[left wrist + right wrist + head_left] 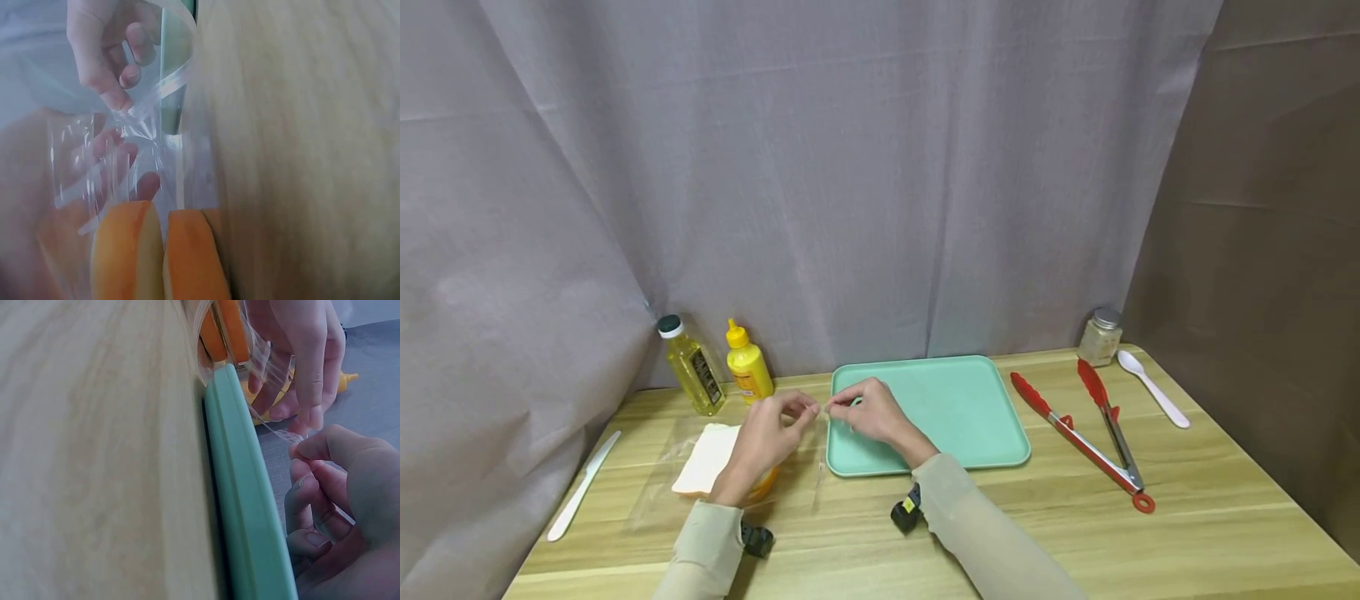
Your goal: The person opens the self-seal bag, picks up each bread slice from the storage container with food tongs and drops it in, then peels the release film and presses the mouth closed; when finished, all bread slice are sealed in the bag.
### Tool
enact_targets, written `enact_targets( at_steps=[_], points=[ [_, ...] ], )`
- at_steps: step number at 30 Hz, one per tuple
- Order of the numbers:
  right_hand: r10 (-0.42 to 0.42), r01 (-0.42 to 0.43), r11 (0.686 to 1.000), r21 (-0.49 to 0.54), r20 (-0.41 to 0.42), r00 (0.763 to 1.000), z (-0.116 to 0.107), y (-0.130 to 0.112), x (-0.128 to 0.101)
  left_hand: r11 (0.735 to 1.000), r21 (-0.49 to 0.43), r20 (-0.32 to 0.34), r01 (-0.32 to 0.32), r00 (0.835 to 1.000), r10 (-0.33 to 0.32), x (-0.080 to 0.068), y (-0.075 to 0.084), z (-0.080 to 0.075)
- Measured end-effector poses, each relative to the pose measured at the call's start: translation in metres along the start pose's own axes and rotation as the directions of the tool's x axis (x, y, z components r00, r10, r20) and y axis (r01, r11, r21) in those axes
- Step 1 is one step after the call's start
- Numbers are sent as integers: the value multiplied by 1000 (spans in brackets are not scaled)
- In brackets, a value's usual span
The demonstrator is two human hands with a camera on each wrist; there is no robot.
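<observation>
A clear plastic bag (169,87) surrounds sliced bread (706,458) with a white face and orange-brown crust, lying on the table at the left. My left hand (769,435) reaches over the bread, thumb and fingertips pinching the bag's plastic. Opposite it, over the left edge of the green tray (958,412), my right hand (874,412) pinches the gathered end of the bag between thumb and index finger. The fingertips of both hands nearly meet. In the left wrist view the crusts (194,256) show below the bunched plastic.
Behind the bread stand an oil bottle (696,371) and a yellow squeeze bottle (748,367). A white knife (583,486) lies far left. Right of the tray are red tongs (1093,450), a jar (1101,337) and a white spoon (1153,390). Grey cloth (850,183) hangs behind the table.
</observation>
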State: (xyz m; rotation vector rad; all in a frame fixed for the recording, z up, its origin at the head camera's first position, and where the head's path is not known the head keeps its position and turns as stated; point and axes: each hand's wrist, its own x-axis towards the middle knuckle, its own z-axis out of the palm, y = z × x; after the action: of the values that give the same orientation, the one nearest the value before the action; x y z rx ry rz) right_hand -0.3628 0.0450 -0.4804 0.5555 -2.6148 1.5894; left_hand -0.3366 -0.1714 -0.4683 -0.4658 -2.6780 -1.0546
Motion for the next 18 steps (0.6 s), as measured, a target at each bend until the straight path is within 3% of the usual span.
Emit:
enact_targets(
  at_steps=[11, 18],
  points=[
    [-13, 12, 1000, 11, 57, 998, 6, -3, -2, 999, 31, -17, -23, 1000, 24, -2, -3, -2],
    [-24, 26, 999, -34, 80, 996, 3, -8, -8, 997, 71, -10, -1, 1000, 1, 2, 3, -1]
  ],
)
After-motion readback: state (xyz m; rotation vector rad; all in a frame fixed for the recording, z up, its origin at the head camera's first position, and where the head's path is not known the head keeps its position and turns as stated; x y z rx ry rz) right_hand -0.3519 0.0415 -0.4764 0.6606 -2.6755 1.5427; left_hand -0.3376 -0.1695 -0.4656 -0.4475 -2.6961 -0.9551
